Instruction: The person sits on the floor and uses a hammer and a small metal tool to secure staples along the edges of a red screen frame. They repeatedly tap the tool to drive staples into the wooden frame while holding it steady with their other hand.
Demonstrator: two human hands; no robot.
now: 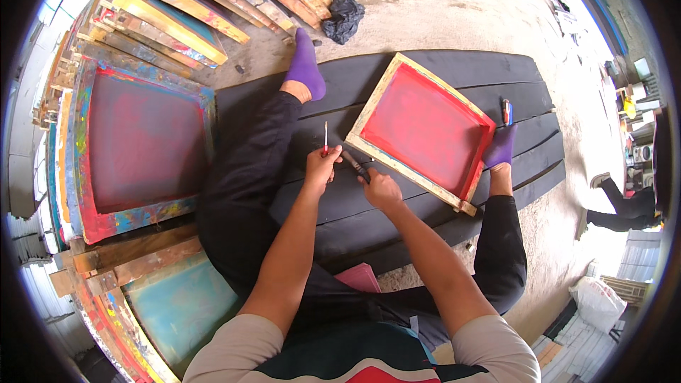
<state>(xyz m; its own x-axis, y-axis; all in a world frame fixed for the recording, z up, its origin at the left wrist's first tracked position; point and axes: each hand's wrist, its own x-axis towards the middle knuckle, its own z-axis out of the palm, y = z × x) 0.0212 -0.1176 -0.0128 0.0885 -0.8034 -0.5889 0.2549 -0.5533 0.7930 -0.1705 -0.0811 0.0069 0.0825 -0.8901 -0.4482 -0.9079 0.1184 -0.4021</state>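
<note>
My left hand (324,167) is closed around a screwdriver (326,140) with a red handle, its thin shaft pointing away from me. Just to the right, my right hand (379,188) grips a short dark tool (355,164); its far end comes close to the left hand's fingers, and its exact kind is unclear. Beyond both hands a wooden screen-printing frame (425,128) with red mesh lies tilted on the black mat (333,213). The frame's right corner is beside my purple-socked right foot (501,145). Neither hand touches the frame.
More paint-stained screens, one with dark red mesh (145,142) and one with pale blue mesh (181,305), stand at left. Stacked frames (177,18) and a black plastic bag (344,14) are at the back. A small blue-and-orange object (506,112) lies by my right foot.
</note>
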